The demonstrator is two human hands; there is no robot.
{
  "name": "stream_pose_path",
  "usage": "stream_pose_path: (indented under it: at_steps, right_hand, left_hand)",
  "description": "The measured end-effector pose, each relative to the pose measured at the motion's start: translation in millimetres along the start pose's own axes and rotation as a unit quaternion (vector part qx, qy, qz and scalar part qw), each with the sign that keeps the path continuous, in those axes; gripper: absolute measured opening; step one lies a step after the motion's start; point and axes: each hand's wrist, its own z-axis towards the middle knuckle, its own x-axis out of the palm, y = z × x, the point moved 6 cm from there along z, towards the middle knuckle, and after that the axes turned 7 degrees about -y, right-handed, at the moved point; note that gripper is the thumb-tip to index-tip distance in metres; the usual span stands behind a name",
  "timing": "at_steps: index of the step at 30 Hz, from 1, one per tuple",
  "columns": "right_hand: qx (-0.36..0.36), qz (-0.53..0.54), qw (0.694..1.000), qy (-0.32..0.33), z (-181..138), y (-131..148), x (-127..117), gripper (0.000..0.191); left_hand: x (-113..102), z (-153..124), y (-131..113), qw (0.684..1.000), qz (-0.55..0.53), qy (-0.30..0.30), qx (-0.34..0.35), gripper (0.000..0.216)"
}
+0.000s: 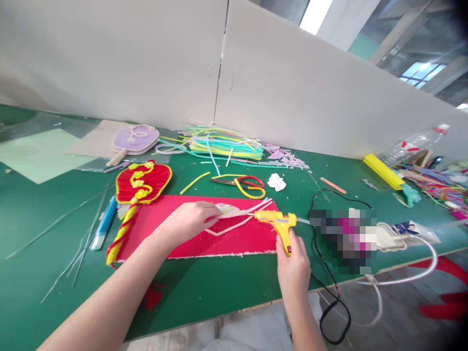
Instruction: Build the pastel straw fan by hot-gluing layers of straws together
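My right hand (292, 265) is closed round the handle of a yellow hot glue gun (276, 222), whose nozzle points left at a small fan-shaped piece of pale straws (234, 212). With fingers together, my left hand (190, 219) presses down on that straw piece. Both rest on a red board (204, 241) lying flat on the green table (219, 287). A black cord (321, 263) runs from the gun over the table's near edge.
A red and yellow fan ornament (142, 183) lies left of the board, a blue pen (104, 226) beside it. Behind are red-handled scissors (243, 183), a heap of coloured straws (223, 144), a purple fan (135, 139) and white partition boards (292, 92). A yellow box (382, 170) sits far right.
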Motion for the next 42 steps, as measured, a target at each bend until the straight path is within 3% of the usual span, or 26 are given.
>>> stream_pose_path:
  at_steps: [5,9,14,19,23,26,29,32,35,42]
  right_hand:
    - [0.015,-0.031,0.999,-0.02,8,-10,-2,0.046]
    - [0.044,-0.082,0.995,-0.047,34,-45,-5,0.057]
    - [0.071,-0.132,0.989,0.006,65,-93,8,0.058]
    - [0.029,-0.194,0.977,0.081,73,-107,20,0.062]
    - [-0.027,-0.204,0.979,0.016,79,-82,1,0.06]
    - [-0.094,-0.018,0.995,-0.011,81,-36,-7,0.036]
    - [-0.162,0.182,0.961,0.134,72,17,13,0.016]
    - [-0.238,0.276,0.901,0.235,60,53,34,0.017]
    - [-0.289,0.28,0.872,0.278,57,61,51,0.02]
    - [-0.372,0.258,0.846,0.281,60,53,60,0.022]
  left_hand:
    - [-2,0,-1,1.0,-0.018,0.023,-0.009,0.025]
    - [-4,1,-2,0.996,-0.061,0.051,-0.034,0.022]
    - [-3,2,-2,0.996,-0.071,0.039,-0.039,0.02]
    - [-5,2,-3,0.995,-0.099,-0.009,-0.027,0.022]
    - [-7,3,-2,0.992,-0.119,-0.016,-0.029,0.021]
    - [-2,3,-3,0.99,-0.142,0.001,-0.024,0.019]
    - [3,4,-2,0.987,-0.159,0.009,-0.027,0.015]
    - [6,5,-1,0.984,-0.175,0.009,-0.036,0.013]
    - [6,5,2,0.982,-0.186,0.01,-0.038,0.012]
    - [14,1,9,0.979,-0.203,0.015,-0.03,0.013]
